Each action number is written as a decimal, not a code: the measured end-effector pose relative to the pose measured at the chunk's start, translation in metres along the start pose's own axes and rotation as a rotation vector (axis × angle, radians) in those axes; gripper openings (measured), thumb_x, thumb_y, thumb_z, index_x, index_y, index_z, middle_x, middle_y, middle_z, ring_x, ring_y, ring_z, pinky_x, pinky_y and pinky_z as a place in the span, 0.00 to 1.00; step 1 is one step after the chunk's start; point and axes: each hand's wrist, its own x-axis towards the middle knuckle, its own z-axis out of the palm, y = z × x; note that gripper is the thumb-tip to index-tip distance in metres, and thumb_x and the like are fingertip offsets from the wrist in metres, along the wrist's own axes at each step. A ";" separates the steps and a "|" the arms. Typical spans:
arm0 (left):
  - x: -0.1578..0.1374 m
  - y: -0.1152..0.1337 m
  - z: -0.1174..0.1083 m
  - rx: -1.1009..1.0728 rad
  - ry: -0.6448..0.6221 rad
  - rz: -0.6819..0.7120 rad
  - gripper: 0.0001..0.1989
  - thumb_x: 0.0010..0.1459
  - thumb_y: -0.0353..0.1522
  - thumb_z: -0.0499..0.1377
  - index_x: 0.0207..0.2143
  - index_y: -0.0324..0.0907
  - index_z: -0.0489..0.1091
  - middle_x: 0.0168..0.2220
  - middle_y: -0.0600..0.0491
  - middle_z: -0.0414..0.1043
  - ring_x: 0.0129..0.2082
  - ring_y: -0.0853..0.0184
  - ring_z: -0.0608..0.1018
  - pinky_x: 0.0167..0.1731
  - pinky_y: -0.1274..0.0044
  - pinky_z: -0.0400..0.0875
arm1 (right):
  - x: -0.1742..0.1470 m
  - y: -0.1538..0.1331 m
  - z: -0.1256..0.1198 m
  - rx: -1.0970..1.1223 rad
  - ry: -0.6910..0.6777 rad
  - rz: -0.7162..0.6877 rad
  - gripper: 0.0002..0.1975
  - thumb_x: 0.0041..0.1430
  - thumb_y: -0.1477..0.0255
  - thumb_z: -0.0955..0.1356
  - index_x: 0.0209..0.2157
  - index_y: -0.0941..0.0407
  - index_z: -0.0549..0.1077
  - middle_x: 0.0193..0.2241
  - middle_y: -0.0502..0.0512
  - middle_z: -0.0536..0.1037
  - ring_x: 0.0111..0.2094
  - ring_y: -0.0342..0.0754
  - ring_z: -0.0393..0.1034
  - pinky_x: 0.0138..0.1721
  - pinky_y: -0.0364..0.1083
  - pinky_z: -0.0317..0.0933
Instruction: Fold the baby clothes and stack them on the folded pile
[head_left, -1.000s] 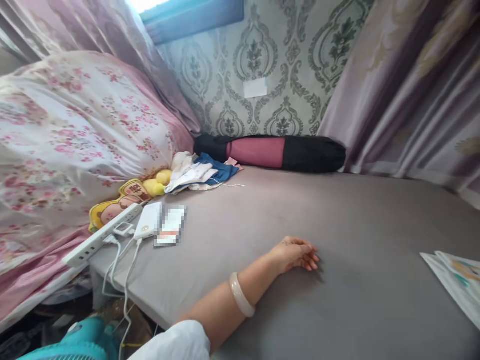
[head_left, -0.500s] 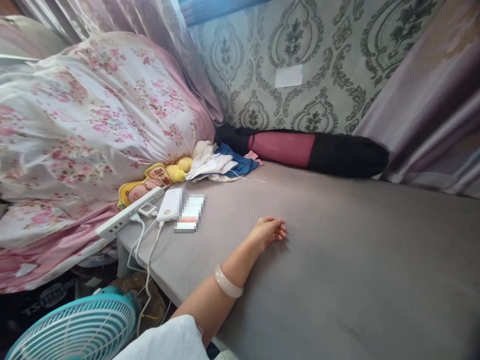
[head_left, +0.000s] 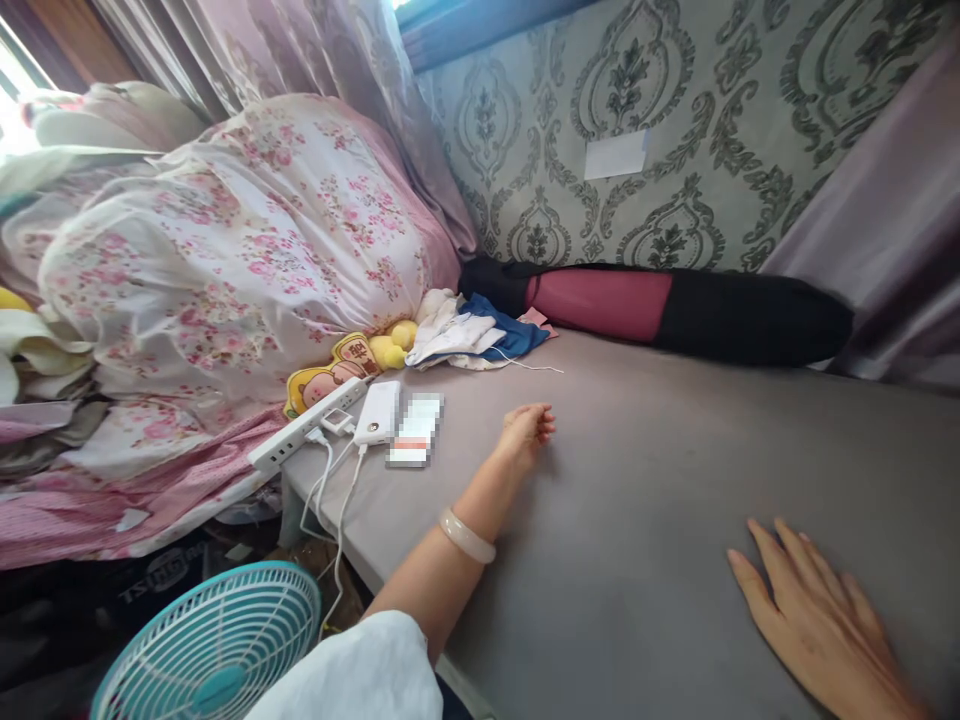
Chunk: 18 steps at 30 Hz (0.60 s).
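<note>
Stretching over the broad gray-covered tabletop (head_left: pixel 645 480), shared with a black-and-red roll (head_left: pixel 675 305) along its far edge, with the left arm (head_left: pixel 491 495) angled in from the near left edge and ringed by a pale bangle (head_left: pixel 466 538). Holding the right hand (head_left: pixel 829 625) palm down at the near right, fingers toward the far edge; impossible to tell as touching or just above. Bending the left hand (head_left: pixel 525 430) at the wrist, fingertips toward the right edge. Bringing the right hand into view, unlike half a second ago, and setting the left hand nearer than a second ago to the phone-shaped slab (head_left: pixel 416 430), flat near the left edge, just beside a white power bank (head_left: pixel 379 412). Spreading the right grip wide, released, thumb apart from fingers. Curling the left grip loosely; too foreshortened to tell how far closed, or around what.
</note>
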 end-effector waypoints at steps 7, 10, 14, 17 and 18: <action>0.041 0.082 -0.046 -0.138 0.289 0.172 0.04 0.58 0.24 0.57 0.29 0.36 0.68 0.23 0.56 0.69 0.17 0.78 0.71 0.20 0.85 0.61 | -0.002 0.001 0.004 0.011 0.025 0.003 0.39 0.60 0.55 0.48 0.60 0.66 0.64 0.62 0.71 0.62 0.64 0.66 0.53 0.60 0.66 0.49; 0.060 0.110 -0.063 -0.213 0.432 0.216 0.05 0.57 0.22 0.56 0.30 0.37 0.66 0.22 0.57 0.67 0.17 0.78 0.70 0.20 0.86 0.61 | -0.002 0.001 0.003 0.024 -0.015 0.009 0.40 0.59 0.53 0.48 0.60 0.66 0.64 0.62 0.71 0.62 0.64 0.67 0.53 0.60 0.66 0.49; 0.081 0.135 -0.081 -0.274 0.550 0.241 0.06 0.58 0.21 0.55 0.37 0.36 0.66 0.23 0.57 0.67 0.19 0.75 0.70 0.20 0.84 0.63 | -0.002 0.000 0.004 0.027 0.037 0.015 0.39 0.60 0.53 0.48 0.60 0.65 0.64 0.61 0.70 0.64 0.63 0.66 0.54 0.60 0.66 0.50; 0.091 0.146 -0.088 -0.291 0.570 0.252 0.08 0.60 0.23 0.55 0.43 0.35 0.66 0.27 0.54 0.69 0.22 0.73 0.72 0.21 0.83 0.66 | -0.004 0.000 0.007 0.020 0.088 -0.005 0.37 0.60 0.55 0.48 0.59 0.64 0.64 0.60 0.70 0.65 0.62 0.66 0.56 0.59 0.66 0.51; 0.093 0.148 -0.089 -0.293 0.557 0.263 0.09 0.61 0.25 0.56 0.45 0.35 0.66 0.29 0.53 0.71 0.24 0.72 0.74 0.23 0.81 0.67 | -0.004 0.001 0.009 0.017 0.095 -0.012 0.37 0.60 0.55 0.49 0.59 0.63 0.64 0.60 0.70 0.65 0.62 0.66 0.56 0.59 0.66 0.51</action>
